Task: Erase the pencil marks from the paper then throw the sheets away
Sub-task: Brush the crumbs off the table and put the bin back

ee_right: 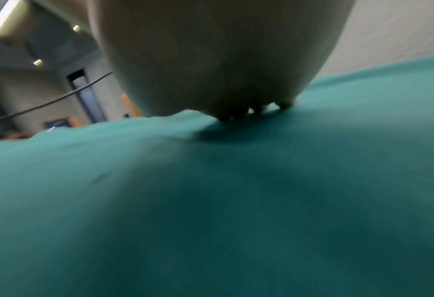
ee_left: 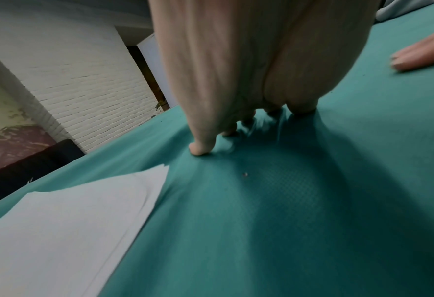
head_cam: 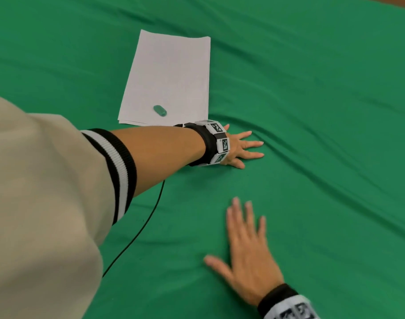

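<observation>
My left hand [head_cam: 239, 149] lies flat on the green cloth [head_cam: 312, 111], fingers straight and spread, holding nothing. In the left wrist view the fingertips [ee_left: 198, 149] press into the fabric and pull small wrinkles around them. My right hand [head_cam: 247, 254] sits at about 6 o'clock from the left one, well apart, palm down with fingers straight and fanned; it is blurred in the head view, and it grips nothing.

The sheets of paper [head_cam: 167, 79] lie at about 11 o'clock from my left hand, their near right corner just beside my left wrist. More than one edge shows at the near side, so it is a small stack. A green eraser [head_cam: 160, 110] rests on the top sheet near its lower edge. I cannot make out pencil marks on the page.

My left forearm [head_cam: 160, 153] stretches across the near edge of the stack, and the beige sleeve [head_cam: 40, 203] fills the lower left. A black cable [head_cam: 139, 231] runs over the cloth under that arm. Long folds cross the cloth to the right.
</observation>
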